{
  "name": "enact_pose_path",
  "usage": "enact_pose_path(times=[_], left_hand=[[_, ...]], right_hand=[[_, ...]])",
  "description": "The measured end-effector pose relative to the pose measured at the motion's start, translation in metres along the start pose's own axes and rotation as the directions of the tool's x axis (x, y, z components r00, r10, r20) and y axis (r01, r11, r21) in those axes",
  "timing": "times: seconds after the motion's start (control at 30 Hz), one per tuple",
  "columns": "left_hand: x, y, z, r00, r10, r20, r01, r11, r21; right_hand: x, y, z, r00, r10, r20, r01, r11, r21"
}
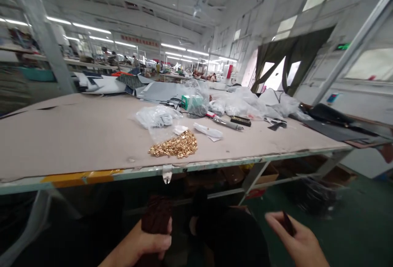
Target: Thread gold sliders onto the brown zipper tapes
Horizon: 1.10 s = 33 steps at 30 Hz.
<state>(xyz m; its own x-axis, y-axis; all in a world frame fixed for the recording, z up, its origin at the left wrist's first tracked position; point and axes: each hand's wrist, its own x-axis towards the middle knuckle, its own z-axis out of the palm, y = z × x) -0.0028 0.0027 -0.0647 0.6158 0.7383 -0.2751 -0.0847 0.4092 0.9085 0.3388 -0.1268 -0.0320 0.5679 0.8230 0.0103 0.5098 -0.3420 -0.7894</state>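
Observation:
My left hand (150,240) is low at the bottom of the view, below the table's front edge, closed round a dark brown piece of material (157,217) that stands up out of its grip. My right hand (296,238) is at the bottom right, its fingers pinched on a small dark strip (287,223). Both hands hang over my dark lap. On the table above them lies a heap of small gold metal fittings (177,146).
The long table (67,136) has a pale board top with yellow tape on its front edge. Clear plastic bags (158,116), a green box (186,101), a metal tool (227,124) and dark sheets (333,130) lie farther back. Distant people work at the rear.

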Motion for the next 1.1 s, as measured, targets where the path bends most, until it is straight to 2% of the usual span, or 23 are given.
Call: enact_pose_path(times=[0.03, 0.1, 0.17, 0.23, 0.3, 0.4, 0.5, 0.63, 0.83, 0.97, 1.1], left_hand=[[0.0, 0.007, -0.003, 1.0, 0.028, 0.002, -0.028, 0.999, -0.03], [0.002, 0.024, -0.009, 0.996, 0.091, 0.003, -0.09, 0.992, -0.089], [0.007, 0.043, -0.014, 0.987, 0.158, -0.004, -0.157, 0.975, -0.159], [0.01, 0.058, -0.018, 0.976, 0.213, -0.037, -0.215, 0.946, -0.241], [0.012, 0.065, -0.022, 0.971, 0.216, -0.1, -0.236, 0.928, -0.287], [0.012, 0.06, -0.03, 0.966, 0.154, -0.208, -0.219, 0.917, -0.335], [0.013, 0.044, -0.037, 0.956, 0.074, -0.285, -0.178, 0.916, -0.359], [0.017, 0.029, -0.036, 0.943, 0.024, -0.333, -0.143, 0.931, -0.336], [0.019, 0.029, -0.027, 0.944, -0.033, -0.327, -0.082, 0.94, -0.331], [0.017, 0.032, -0.022, 0.942, -0.071, -0.329, -0.05, 0.938, -0.343], [0.015, 0.034, -0.016, 0.945, -0.092, -0.313, -0.03, 0.931, -0.363]], right_hand=[[0.013, -0.024, 0.013, 0.989, -0.111, 0.096, 0.103, 0.991, 0.081], [0.032, -0.079, 0.047, 0.955, -0.262, 0.14, 0.239, 0.958, 0.16], [0.042, -0.132, 0.084, 0.902, -0.386, 0.194, 0.35, 0.916, 0.196], [0.047, -0.171, 0.117, 0.851, -0.47, 0.233, 0.443, 0.882, 0.159], [0.051, -0.192, 0.142, 0.827, -0.526, 0.199, 0.537, 0.844, 0.001], [0.058, -0.202, 0.162, 0.835, -0.522, 0.173, 0.55, 0.798, -0.245], [0.065, -0.203, 0.169, 0.852, -0.486, 0.193, 0.523, 0.787, -0.326], [0.074, -0.208, 0.168, 0.833, -0.488, 0.263, 0.552, 0.772, -0.314], [0.086, -0.21, 0.163, 0.753, -0.546, 0.367, 0.643, 0.73, -0.234], [0.085, -0.207, 0.164, 0.727, -0.589, 0.353, 0.675, 0.708, -0.21], [0.075, -0.201, 0.162, 0.736, -0.615, 0.283, 0.673, 0.712, -0.2]])
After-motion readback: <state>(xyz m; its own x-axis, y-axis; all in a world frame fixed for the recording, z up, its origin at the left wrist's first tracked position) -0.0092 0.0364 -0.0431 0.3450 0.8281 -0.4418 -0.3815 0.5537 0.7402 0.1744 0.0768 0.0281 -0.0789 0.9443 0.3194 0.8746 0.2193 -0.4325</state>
